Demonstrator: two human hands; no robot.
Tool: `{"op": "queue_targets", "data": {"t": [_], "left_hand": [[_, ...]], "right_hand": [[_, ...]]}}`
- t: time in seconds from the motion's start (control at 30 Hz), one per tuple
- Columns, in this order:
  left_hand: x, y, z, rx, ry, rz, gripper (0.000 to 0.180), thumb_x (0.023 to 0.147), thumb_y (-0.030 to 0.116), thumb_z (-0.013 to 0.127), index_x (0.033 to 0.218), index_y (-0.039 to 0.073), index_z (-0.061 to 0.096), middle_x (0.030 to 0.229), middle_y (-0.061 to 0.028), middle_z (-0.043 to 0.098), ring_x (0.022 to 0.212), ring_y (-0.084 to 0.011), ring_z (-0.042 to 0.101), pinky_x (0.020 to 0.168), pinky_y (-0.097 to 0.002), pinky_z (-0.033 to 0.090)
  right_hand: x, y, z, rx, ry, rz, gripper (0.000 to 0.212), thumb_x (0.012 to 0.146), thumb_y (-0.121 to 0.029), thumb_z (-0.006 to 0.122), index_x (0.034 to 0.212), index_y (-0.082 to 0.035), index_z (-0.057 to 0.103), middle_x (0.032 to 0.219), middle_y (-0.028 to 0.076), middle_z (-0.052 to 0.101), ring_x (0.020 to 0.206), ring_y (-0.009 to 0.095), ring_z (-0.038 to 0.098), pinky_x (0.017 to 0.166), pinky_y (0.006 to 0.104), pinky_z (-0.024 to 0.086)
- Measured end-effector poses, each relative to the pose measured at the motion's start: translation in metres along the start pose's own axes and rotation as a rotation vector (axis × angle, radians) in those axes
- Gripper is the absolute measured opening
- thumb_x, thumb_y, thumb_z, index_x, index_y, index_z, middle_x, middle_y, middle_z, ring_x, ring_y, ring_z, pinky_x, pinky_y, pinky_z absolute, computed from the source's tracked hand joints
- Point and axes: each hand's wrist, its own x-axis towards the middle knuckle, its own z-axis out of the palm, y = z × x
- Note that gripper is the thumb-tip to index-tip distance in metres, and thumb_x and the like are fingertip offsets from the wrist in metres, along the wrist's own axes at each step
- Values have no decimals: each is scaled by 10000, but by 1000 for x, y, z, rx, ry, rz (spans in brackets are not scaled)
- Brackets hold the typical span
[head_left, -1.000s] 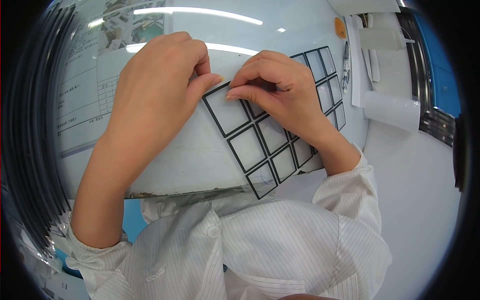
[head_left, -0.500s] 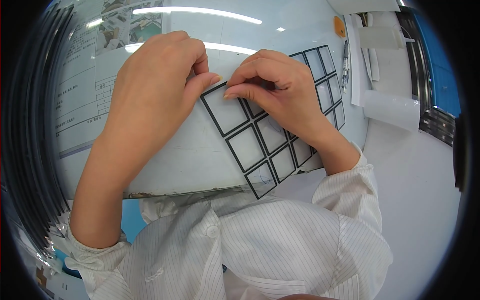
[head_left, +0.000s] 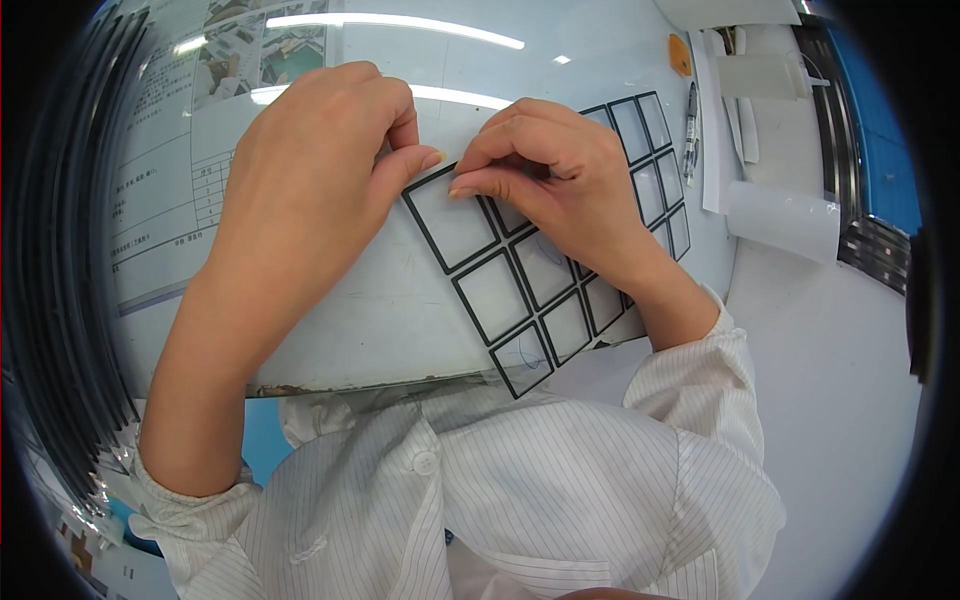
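A clear sheet with rows of black square frames [head_left: 492, 297] lies slantwise on the table, its near corner reaching past the front edge. My left hand [head_left: 318, 165] is closed, its thumb tip by the upper left corner of the sheet's leftmost frame. Just to the right, my right hand [head_left: 555, 165] is closed in a pinch, thumb and forefinger tips over the upper edge of that same frame. Whatever lies between the fingertips of either hand is too small or hidden to make out. Part of the sheet's middle is hidden under my right hand and wrist.
Printed sheets with photos [head_left: 290, 50] lie at the left under the glossy tabletop [head_left: 330, 330]. A stack of black strips [head_left: 70, 200] stands along the far left. At the right are a pen [head_left: 691, 130], an orange piece [head_left: 680, 54] and a roll of clear film [head_left: 785, 218].
Almost nothing differs. Both hands keep the same closed pose over the sheet's upper left frame, with only a very slight shift of the fingertips.
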Motion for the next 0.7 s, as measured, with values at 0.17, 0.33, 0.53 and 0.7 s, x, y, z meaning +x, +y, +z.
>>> {"op": "queue_targets", "data": {"t": [0.17,0.33,0.53,0.7], "left_hand": [[0,0,0,-3,-4,-16,242,829,120,791,822,9,576,777,-73,551,732,-228,532,679,-357,448],[0,0,0,2,-6,-18,240,829,119,790,822,10,577,779,-74,554,739,-232,532,680,-358,446],[-1,0,0,0,-8,-22,233,830,113,787,822,11,578,783,-76,558,746,-235,536,685,-360,446],[-1,1,1,0,-2,-21,235,829,111,787,821,8,576,780,-77,556,743,-235,538,683,-358,449]], "right_hand": [[0,0,-1,1,-14,-2,130,798,-72,853,869,-52,746,842,24,712,690,116,639,595,242,499],[-2,1,0,17,16,-6,134,793,-71,859,871,-57,751,849,26,718,689,112,643,593,237,503],[-2,1,1,4,15,-10,137,792,-68,861,873,-57,752,853,27,719,701,111,656,601,237,517],[-2,1,0,13,17,-9,136,792,-63,859,873,-52,751,859,28,720,702,112,658,605,237,520]]}}
